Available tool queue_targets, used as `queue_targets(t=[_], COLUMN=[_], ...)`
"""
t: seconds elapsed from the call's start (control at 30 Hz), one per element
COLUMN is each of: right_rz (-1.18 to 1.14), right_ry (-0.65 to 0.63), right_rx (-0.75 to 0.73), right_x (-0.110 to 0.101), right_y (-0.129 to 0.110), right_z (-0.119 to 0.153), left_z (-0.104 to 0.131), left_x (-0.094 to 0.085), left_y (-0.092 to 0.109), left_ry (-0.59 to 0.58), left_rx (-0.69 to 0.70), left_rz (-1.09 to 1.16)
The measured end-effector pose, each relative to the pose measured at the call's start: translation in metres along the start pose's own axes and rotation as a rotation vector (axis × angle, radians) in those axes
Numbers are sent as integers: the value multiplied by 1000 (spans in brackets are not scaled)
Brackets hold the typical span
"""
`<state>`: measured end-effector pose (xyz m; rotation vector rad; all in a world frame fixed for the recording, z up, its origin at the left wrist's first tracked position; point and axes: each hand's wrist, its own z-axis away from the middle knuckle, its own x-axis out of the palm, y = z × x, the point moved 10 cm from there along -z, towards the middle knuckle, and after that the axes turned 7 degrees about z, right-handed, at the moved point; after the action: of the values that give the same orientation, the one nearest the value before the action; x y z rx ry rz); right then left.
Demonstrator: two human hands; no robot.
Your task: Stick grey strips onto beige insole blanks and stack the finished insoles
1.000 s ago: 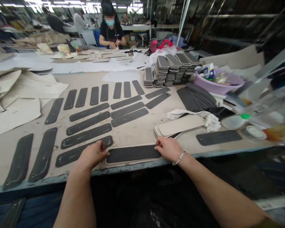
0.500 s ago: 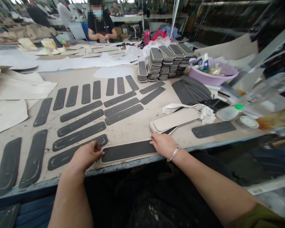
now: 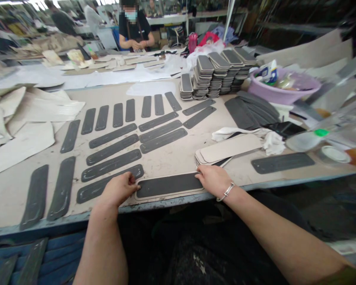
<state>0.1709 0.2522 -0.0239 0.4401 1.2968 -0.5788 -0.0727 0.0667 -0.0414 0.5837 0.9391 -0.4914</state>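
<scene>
left hand (image 3: 118,189) and right hand (image 3: 214,180) press flat, fingers loosely curled, on opposite ends of the dark strip (image 3: 169,185) atop a beige board (image 3: 169,195) at the table (image 3: 172,158) edge; they seem to grasp nothing.

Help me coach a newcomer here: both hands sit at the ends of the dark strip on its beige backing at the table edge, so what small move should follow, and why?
Probably slide both hands inward, pressing the dark strip flat. The left hand and right hand touch only its ends, so the middle is unpressed on the beige backing, whose rim shows evenly around it.
</scene>
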Motion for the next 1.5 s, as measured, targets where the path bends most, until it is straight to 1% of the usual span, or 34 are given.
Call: queue_targets(t=[0.2, 0.33, 0.47, 0.6, 0.67, 0.73, 0.77, 0.8, 0.83, 0.87, 0.93, 0.97, 1.0, 1.03, 1.13, 1.23, 1.33, 1.43, 1.5], right_rz=[-28, -36, -28, -13, -35, -109, -159, -208, -243, -263, -249, -225, -198, -173, -124, -101, -82, -57, -31], right_ry=[13, 7, 2, 14, 72, 194, 260, 316, 355, 379, 398, 391, 375, 352, 276, 241, 242, 240, 245], right_rx=[1, 16, 23, 42, 56, 27, -20, -96, -199, -320, -534, -585, -604, -594, -553, -570, -545, -557, -587], right_x=[0, 1, 1, -5, -17, -33, -40, -44, -45, -43, -33, -25, -17, -10, 5, 12, 18, 24, 28], right_y=[0, 0, 0, 13, 20, 17, 8, -5, -23, -44, -83, -95, -103, -105, -99, -93, -92, -96, -99], right_z=[-1, 0, 3, 6, 10, 17, 22, 28, 34, 41, 55, 58, 58, 56, 49, 49, 46, 45, 47], left_z=[7, 6, 2, -4, -5, -5, -5, -6, -6, -7, -10, -11, -12, -12, -9, -2, 4, 11, 24], left_x=[-5, -3, 1, 4, 5, 5, 5, 6, 7, 7, 9, 10, 10, 11, 9, 5, 2, -7, -21], left_y=[6, 7, 3, 1, 1, 1, 0, 0, -1, -2, -4, -4, -5, -5, -1, 5, 10, 13, 15], left_ry=[26, 20, -14, -37, -45, -44, -43, -44, -40, -37, -39, -44, -51, -59, -68, -57, -31, 21, 100], left_rx=[-9, 1, 11, 15, 20, 24, 26, 28, 31, 35, 42, 42, 41, 39, 34, 31, 37, 29, 7], left_rz=[27, 13, -39, -48, -47, -50, -52, -54, -57, -60, -65, -67, -67, -69, -76, -74, -34, 17, 26])
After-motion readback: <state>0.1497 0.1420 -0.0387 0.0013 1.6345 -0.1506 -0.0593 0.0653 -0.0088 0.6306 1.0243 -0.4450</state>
